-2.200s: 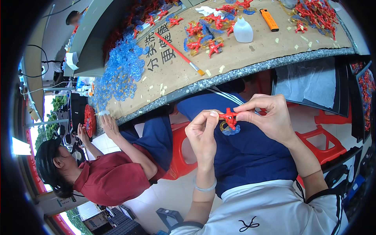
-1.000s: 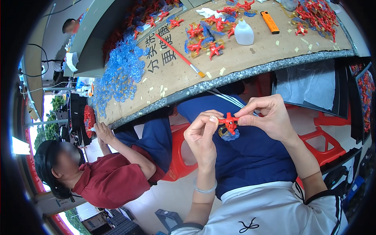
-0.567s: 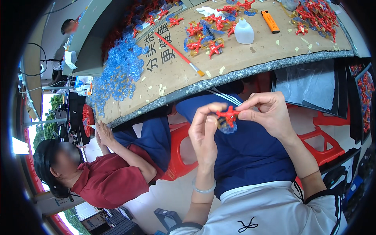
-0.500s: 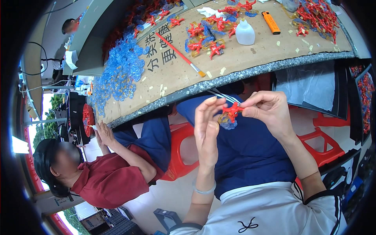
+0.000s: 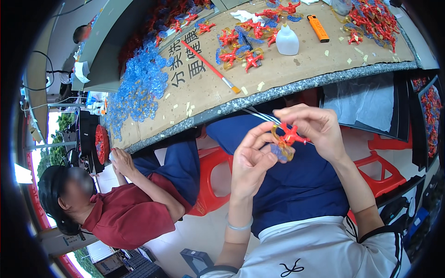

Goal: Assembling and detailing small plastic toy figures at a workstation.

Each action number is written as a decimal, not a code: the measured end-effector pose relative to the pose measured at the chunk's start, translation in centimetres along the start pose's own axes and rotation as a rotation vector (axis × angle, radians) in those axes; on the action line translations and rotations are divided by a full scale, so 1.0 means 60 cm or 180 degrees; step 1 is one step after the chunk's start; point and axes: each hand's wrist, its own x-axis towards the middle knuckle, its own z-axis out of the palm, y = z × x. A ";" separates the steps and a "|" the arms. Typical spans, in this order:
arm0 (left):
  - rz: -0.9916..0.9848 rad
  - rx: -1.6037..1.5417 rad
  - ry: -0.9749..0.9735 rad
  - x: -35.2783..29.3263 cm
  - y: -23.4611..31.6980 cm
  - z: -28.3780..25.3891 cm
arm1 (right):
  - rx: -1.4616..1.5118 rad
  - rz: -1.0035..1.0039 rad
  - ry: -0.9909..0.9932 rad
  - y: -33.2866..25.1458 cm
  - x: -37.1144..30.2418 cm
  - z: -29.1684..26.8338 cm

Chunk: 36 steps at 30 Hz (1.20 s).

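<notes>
Over my lap, in front of the table edge, I hold a small red plastic figure [image 5: 292, 135] with a yellow and clear blue part [image 5: 282, 151] attached. My left hand [image 5: 254, 162] is closed, its fingertips and thumb pinching the yellow and blue part. From the right, my right hand [image 5: 317, 131] bends over the red figure, its fingertips on the figure's upper side. Those fingers partly hide where they grip. Similar red figures [image 5: 252, 60] with yellow and blue parts lie on the table beyond my hands.
On the cardboard-covered table [image 5: 208, 99] are a red-handled brush [image 5: 211, 67], a white squeeze bottle [image 5: 287, 41], an orange lighter [image 5: 318, 28], a heap of clear blue pieces [image 5: 141, 78] and a red pile [image 5: 373, 23]. A co-worker in a maroon shirt [image 5: 134, 208] sits at left.
The figure has moved slightly right and turned between my hands. My left fingers have curled in on its yellow and blue part. My right fingers have shifted over its top.
</notes>
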 end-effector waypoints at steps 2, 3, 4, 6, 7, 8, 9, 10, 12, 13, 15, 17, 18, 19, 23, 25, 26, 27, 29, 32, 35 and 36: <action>0.0326 0.0532 0.0337 0.002 -0.004 0.003 | 0.0092 0.0349 0.0273 -0.010 0.002 -0.002; 0.0481 0.0724 0.0393 0.005 -0.008 0.005 | 0.0062 0.0446 0.0247 -0.011 -0.001 -0.004; 0.0636 0.0915 0.0450 0.007 -0.011 0.008 | 0.0033 0.0543 0.0220 -0.012 -0.004 -0.005; 0.0826 0.1269 0.0531 0.008 -0.013 0.012 | -0.0115 0.0647 0.0202 -0.009 -0.008 -0.001; 0.0846 0.1366 0.0528 0.007 -0.015 0.012 | -0.0198 0.0671 0.0203 -0.007 -0.009 0.000; 0.0866 0.1463 0.0522 0.007 -0.018 0.010 | -0.0282 0.0694 0.0204 -0.005 -0.010 0.000; 0.0893 0.1566 0.0528 0.006 -0.019 0.010 | -0.0360 0.0717 0.0192 -0.003 -0.010 0.002; 0.0899 0.1487 0.0613 0.007 -0.019 0.012 | -0.0315 0.0659 0.0225 -0.002 -0.010 0.004; 0.0918 0.1328 0.0778 0.011 -0.019 0.019 | -0.0228 0.0535 0.0290 0.000 -0.008 0.008; 0.0818 0.1270 0.0763 0.011 -0.019 0.021 | -0.0292 0.0458 0.0315 0.001 -0.007 0.010; 0.0614 0.1146 0.0734 0.009 -0.019 0.023 | -0.0424 0.0309 0.0366 0.003 -0.007 0.013; 0.0633 0.1239 0.0736 0.007 -0.024 0.020 | -0.0707 0.0177 0.0296 0.002 -0.007 0.013; 0.0640 0.1283 0.0735 0.007 -0.027 0.018 | -0.0851 0.0111 0.0264 0.001 -0.007 0.013; 0.0749 0.1428 0.0769 0.008 -0.030 0.014 | -0.0894 0.0056 0.0263 0.001 -0.007 0.014; 0.1166 0.1838 0.0908 0.014 -0.040 0.010 | -0.0982 -0.0123 0.0268 0.004 -0.007 0.018; 0.1322 0.2047 0.0986 0.013 -0.039 0.013 | -0.0969 -0.0146 0.0264 0.006 -0.007 0.020; 0.1378 0.2190 0.1014 0.011 -0.036 0.015 | -0.0966 -0.0140 0.0265 0.007 -0.007 0.021; 0.1434 0.2334 0.1043 0.010 -0.035 0.016 | -0.0962 -0.0135 0.0265 0.008 -0.007 0.022; 0.1475 0.2460 0.1086 0.009 -0.037 0.014 | -0.0932 -0.0154 0.0281 0.009 -0.006 0.025; 0.1454 0.2227 0.1036 0.011 -0.038 0.011 | -0.0713 -0.0112 0.0315 0.013 -0.009 0.027; 0.1104 0.1167 0.0868 0.013 -0.022 0.028 | -0.0006 0.0323 0.0512 0.008 -0.008 0.028; 0.0933 0.0720 0.0802 0.011 -0.015 0.033 | 0.0306 0.0529 0.0600 0.006 -0.007 0.029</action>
